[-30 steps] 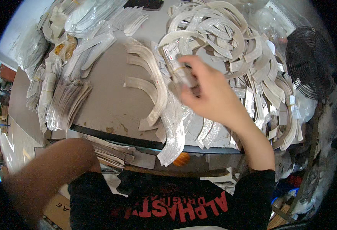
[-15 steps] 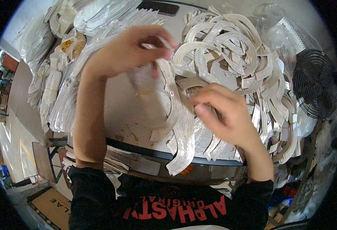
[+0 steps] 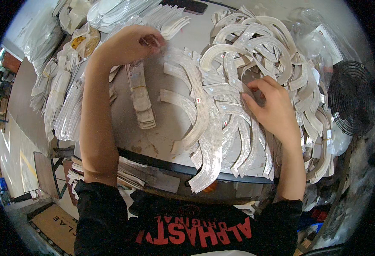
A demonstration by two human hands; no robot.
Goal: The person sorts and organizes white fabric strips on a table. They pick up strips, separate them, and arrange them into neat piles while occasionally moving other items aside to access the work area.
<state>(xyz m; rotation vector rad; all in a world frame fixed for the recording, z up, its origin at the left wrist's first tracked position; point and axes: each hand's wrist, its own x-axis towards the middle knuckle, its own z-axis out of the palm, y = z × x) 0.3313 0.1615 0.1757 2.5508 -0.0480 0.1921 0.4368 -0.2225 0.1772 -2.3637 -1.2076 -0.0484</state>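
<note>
Many curved, pale fabric strips [image 3: 199, 85] with a silvery sheen and small labels lie fanned out and overlapping at the table's middle. My left hand [image 3: 147, 40] is raised at their far left end, fingers curled together; a pale bit shows at its blurred fingertips. Below it lies a bundle of folded strips [image 3: 140, 96] held by a rubber band. On the right, my right hand [image 3: 268, 98] has thumb and index finger bent together at the edge of one curved strip [image 3: 238, 87]. Its other fingers are curled.
A large heap of curved strips [image 3: 273, 42] covers the table's right side. Stacked bundles and plastic bags [image 3: 42, 47] crowd the left. A phone [image 3: 185, 6] lies at the far edge. At right stand a black fan [image 3: 351, 100] and a spiral notebook [image 3: 330, 42].
My left hand has moved left, and the rubber-banded bundle, blurred beneath it before, now lies on the table. My right hand has moved right and away from me. More strips show at the fan's left.
</note>
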